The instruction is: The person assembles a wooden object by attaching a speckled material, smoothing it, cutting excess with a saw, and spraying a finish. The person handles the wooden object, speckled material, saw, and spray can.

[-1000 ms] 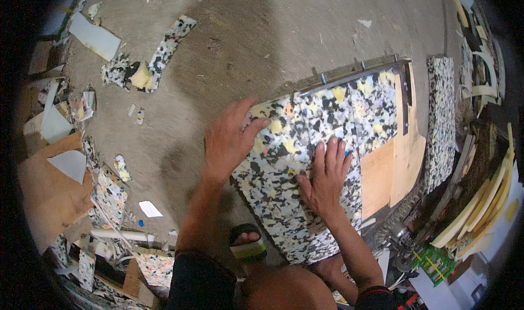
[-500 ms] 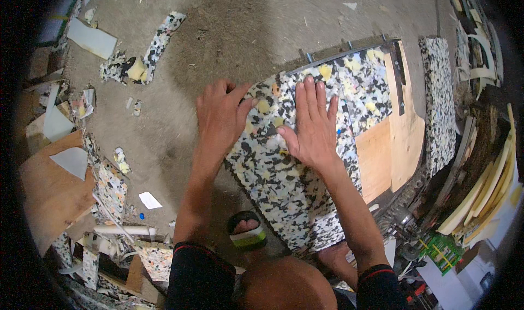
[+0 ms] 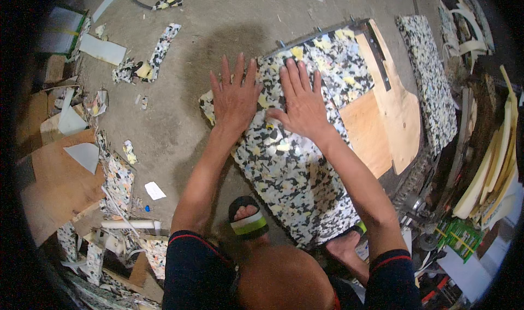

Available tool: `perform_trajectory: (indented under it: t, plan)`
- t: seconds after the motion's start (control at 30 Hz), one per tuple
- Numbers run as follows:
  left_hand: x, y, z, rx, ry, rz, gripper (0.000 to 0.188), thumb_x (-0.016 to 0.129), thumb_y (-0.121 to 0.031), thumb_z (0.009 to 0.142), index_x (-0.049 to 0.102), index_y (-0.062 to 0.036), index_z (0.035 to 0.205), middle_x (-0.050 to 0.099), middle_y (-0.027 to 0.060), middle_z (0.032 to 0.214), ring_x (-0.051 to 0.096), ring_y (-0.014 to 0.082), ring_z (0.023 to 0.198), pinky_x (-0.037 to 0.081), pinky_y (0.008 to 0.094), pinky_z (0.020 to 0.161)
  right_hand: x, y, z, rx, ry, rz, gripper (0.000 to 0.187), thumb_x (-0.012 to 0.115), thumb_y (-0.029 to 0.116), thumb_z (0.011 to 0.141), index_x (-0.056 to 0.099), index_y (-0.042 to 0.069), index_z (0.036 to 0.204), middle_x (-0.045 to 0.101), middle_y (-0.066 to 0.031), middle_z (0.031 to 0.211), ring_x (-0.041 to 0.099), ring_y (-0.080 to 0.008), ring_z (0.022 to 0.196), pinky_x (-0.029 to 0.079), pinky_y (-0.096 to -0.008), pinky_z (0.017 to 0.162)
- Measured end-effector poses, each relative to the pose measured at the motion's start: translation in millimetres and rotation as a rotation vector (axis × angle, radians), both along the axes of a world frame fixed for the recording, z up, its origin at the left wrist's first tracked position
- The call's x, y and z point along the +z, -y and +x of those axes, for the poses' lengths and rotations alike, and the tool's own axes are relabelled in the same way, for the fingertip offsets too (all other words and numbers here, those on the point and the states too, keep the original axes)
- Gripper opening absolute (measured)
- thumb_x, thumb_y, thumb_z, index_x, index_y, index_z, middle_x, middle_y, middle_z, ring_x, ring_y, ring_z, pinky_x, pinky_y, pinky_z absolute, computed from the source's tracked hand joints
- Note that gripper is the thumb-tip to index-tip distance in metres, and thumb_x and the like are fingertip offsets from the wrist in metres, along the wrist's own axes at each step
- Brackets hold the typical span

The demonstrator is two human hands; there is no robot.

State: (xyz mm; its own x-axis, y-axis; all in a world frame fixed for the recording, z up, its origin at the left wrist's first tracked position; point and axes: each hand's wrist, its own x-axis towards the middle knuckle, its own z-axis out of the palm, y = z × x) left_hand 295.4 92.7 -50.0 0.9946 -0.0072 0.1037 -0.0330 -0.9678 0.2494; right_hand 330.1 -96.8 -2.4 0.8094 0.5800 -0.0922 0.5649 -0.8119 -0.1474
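A thick speckled foam sheet (image 3: 295,195), black, white and yellow, lies over the left part of a plywood panel (image 3: 365,132) on the floor. My left hand (image 3: 236,98) rests flat near the sheet's upper left edge, fingers spread and reaching past the foam. Beside it, my right hand (image 3: 301,99) lies palm down on the foam, fingers stretched and thumb out. Neither hand grips anything. A second speckled foam piece (image 3: 352,78) covers the panel's upper part. Along the far edge runs a dark rail (image 3: 305,42) with short pegs sticking out.
A separate speckled foam strip (image 3: 428,80) lies right of the panel. Curved cream strips (image 3: 488,173) and a green-wrapped pack (image 3: 458,239) are at the right. Foam offcuts (image 3: 161,53) and a brown board (image 3: 63,184) lie left. A sandalled foot (image 3: 246,217) stands close to the sheet.
My left hand has gone from curled at the foam's edge to flat with fingers spread. A foam corner now shows left of it. My right hand stays flat on the sheet.
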Motion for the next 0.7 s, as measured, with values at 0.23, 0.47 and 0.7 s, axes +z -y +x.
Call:
perform_trajectory:
  t: [0.23,0.47,0.7]
  plan:
    - [4,13,4,0.091,0.037,0.047,0.062,0.061,-0.039,0.099,0.044,-0.0142,0.153,0.033,0.0149,0.162,0.024,0.0425,0.151,0.017,0.071,0.116,0,25,16,-0.013,-0.185,0.306,0.068,0.041,0.046,0.105,0.036,-0.001,0.153,0.027,-0.023,0.163,0.023,-0.0364,0.153,0.019,-0.0577,0.122]
    - [-7,17,3,-0.028,0.07,0.092,0.069,0.062,-0.043,0.097,0.039,-0.0145,0.156,0.029,0.0172,0.163,0.023,0.0445,0.15,0.016,0.0685,0.117,-11,33,-35,-0.062,0.077,0.045,0.07,0.048,0.049,0.101,0.036,0.009,0.156,0.025,-0.0223,0.164,0.022,-0.041,0.152,0.018,-0.059,0.122]
    - [33,6,-66,0.282,0.198,-0.42,0.065,0.076,-0.024,0.089,0.048,-0.001,0.142,0.044,0.0233,0.146,0.04,0.0388,0.137,0.029,0.0526,0.115,9,53,-42,-0.286,-0.129,0.286,0.072,0.047,0.047,0.102,0.032,0.001,0.156,0.021,-0.0246,0.165,0.018,-0.0412,0.154,0.016,-0.0563,0.123]
